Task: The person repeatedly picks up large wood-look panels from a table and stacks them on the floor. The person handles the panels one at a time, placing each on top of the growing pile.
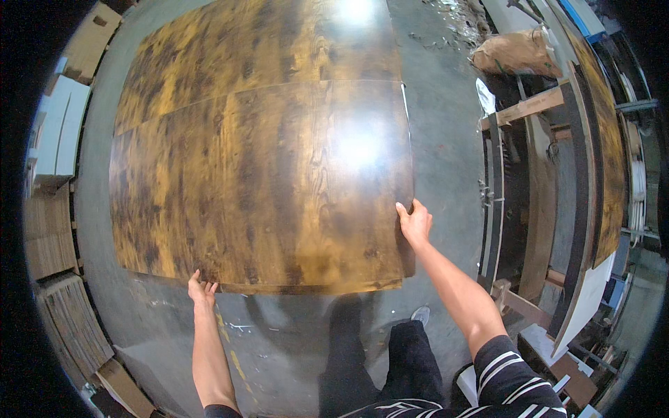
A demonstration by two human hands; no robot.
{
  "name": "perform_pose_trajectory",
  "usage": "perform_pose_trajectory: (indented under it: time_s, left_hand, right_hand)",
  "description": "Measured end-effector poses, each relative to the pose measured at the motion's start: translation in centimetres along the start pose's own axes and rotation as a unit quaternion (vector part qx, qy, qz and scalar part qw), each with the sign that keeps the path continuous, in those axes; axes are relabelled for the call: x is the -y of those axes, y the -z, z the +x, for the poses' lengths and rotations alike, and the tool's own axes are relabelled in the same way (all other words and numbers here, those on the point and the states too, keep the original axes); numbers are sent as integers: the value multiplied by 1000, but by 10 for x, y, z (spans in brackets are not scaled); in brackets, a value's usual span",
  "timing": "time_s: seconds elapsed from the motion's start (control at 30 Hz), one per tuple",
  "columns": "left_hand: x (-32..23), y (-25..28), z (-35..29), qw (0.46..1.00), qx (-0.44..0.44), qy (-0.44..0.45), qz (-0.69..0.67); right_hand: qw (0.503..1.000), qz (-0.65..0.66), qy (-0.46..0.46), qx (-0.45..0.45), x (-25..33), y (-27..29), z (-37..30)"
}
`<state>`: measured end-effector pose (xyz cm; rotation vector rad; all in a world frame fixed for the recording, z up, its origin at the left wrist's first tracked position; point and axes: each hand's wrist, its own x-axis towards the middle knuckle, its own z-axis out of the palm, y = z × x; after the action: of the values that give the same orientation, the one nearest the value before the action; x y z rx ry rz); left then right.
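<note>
A large glossy board [258,188] with a brown and golden wood-grain face lies flat in front of me. Its near edge overhangs slightly askew above another board [380,285] of the same look. My left hand [202,289] grips the near edge toward the left corner, its fingertips on the top face and part of the hand hidden by the edge. On the right edge, close to the near corner, my right hand [416,221] holds the board with the thumb on top; its other fingers are partly hidden. Beyond lies a further wood-grain board [258,49], meeting the first along a seam.
Stacked brown sheets [73,324] and white panels [63,125] line the left side. At the right stands a wooden frame [533,104] with upright panels [606,160] and a brown wrapped bundle [519,52]. The grey floor [446,139] carries scraps and a worn yellow line.
</note>
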<state>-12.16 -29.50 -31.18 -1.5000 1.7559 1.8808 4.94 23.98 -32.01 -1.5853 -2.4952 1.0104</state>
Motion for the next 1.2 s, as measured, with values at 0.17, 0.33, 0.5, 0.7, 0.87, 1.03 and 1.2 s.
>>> perform_pose_trajectory:
  time_s: [0.17,0.33,0.5,0.7,0.87,1.03,1.2]
  left_hand:
    - [8,16,18,999,13,-21,28]
    - [71,18,1,987,153,36,35]
    - [175,-7,-95,770,169,-347,508]
    - [236,-20,-230,542,435,-285,661]
    - [227,-54,-291,509,462,-250,682]
    - [217,-58,-378,531,402,-274,694]
    - [195,-82,-464,498,431,-306,687]
  right_hand:
    - [996,-27,18,82,-13,6,13]
    - [991,50,52,113,-45,30,0]
    - [965,244,-90,-4,-114,107,-67]
    - [780,256,-161,-547,-268,348,-68]
    - [710,381,-372,-461,-348,483,-15]
    - [716,559,-356,-220,-395,514,51]
    - [703,626,-304,-148,-398,515,78]
